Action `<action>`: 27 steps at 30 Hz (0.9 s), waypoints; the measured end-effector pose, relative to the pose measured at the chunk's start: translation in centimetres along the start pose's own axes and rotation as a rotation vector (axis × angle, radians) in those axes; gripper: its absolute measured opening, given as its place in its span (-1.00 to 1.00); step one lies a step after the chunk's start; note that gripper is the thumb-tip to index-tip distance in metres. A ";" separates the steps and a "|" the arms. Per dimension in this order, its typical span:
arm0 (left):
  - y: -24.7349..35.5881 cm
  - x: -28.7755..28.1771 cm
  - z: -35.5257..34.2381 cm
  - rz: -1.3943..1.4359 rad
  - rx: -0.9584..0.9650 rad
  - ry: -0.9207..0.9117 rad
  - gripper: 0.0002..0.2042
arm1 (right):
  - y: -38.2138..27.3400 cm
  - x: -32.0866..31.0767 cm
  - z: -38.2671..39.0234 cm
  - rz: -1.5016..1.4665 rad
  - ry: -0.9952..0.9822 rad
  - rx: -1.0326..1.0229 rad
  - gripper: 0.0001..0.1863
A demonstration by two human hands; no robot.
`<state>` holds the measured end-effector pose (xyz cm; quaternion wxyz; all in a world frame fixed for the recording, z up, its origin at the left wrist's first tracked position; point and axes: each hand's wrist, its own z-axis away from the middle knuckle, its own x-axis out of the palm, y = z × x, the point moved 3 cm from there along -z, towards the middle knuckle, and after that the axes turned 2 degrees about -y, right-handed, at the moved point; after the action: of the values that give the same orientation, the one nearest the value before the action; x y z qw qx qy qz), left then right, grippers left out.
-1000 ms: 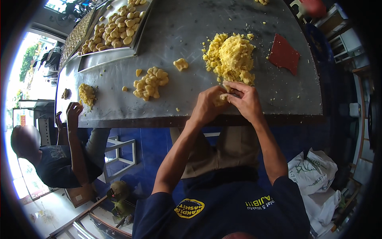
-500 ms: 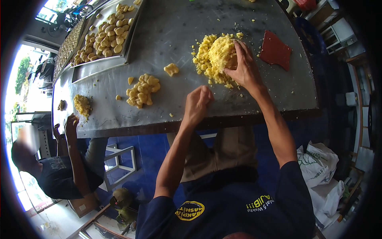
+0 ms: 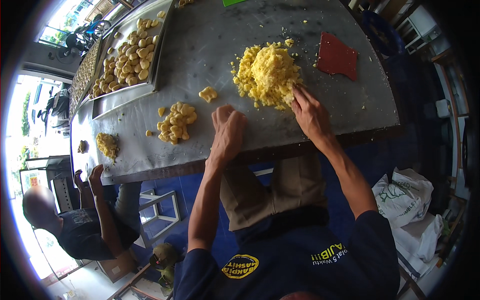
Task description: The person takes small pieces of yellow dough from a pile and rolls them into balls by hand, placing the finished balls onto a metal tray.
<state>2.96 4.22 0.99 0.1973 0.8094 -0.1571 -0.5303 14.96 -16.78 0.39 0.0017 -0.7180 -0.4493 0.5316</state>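
A mound of yellow crumbly filling [image 3: 267,72] lies on the metal-topped table [image 3: 200,47]. At its near right edge is my right hand [image 3: 312,114], fingers drawn together in the crumbs. My left hand [image 3: 227,132] is curled closed above the table's near edge, left of the mound; its palm side is hidden, so I cannot tell what is inside. Just beyond it sits a single pale dough piece [image 3: 208,94]. Further left lies a cluster of small dough pieces [image 3: 177,122], with a few loose bits beside it.
A red flat scraper [image 3: 337,56] rests right of the mound. At the far left a metal tray [image 3: 125,97] holds many rounded dough balls [image 3: 130,57]. A co-worker [image 3: 92,225] sits at the left, hands near a smaller crumbly pile [image 3: 107,146]. White sacks [image 3: 405,200] stand on the right.
My right hand has come down off the mound's side to its near right edge. My left hand has moved left toward the dough pieces, still curled. The view has shifted slightly.
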 end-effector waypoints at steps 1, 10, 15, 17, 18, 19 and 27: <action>-0.3 -0.1 -0.3 0.121 -0.103 -0.035 -0.87 | 0.2 -0.3 0.4 -0.003 0.000 -0.001 -0.61; -0.6 -1.0 0.4 0.074 -0.224 0.107 -0.84 | 1.4 -1.0 -1.0 -0.218 -0.047 0.242 -0.72; -2.0 -1.4 -4.9 -0.097 -0.263 0.089 -0.78 | 0.9 -1.3 -1.5 -0.156 -0.023 0.185 -0.64; -2.0 0.7 -5.6 -0.334 -0.168 0.130 -0.79 | 1.4 -1.0 -1.6 -0.293 -0.071 0.221 -0.66; -2.3 1.2 -5.8 -0.284 -0.141 0.163 -0.78 | 1.7 -0.8 -1.8 -0.363 -0.088 0.240 -0.68; -2.9 1.4 -5.8 -0.270 -0.164 0.160 -0.80 | 2.1 -0.6 -1.9 -0.440 -0.088 0.242 -0.69; -1.9 -1.9 -0.2 -0.044 -0.099 -0.094 -0.79 | 5.8 -0.9 -1.7 -0.545 -0.059 0.419 -0.79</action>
<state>2.48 6.81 1.64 0.2180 0.7760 -0.1221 -0.5791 19.96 -20.05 -1.00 0.2783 -0.5400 -0.5056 0.6127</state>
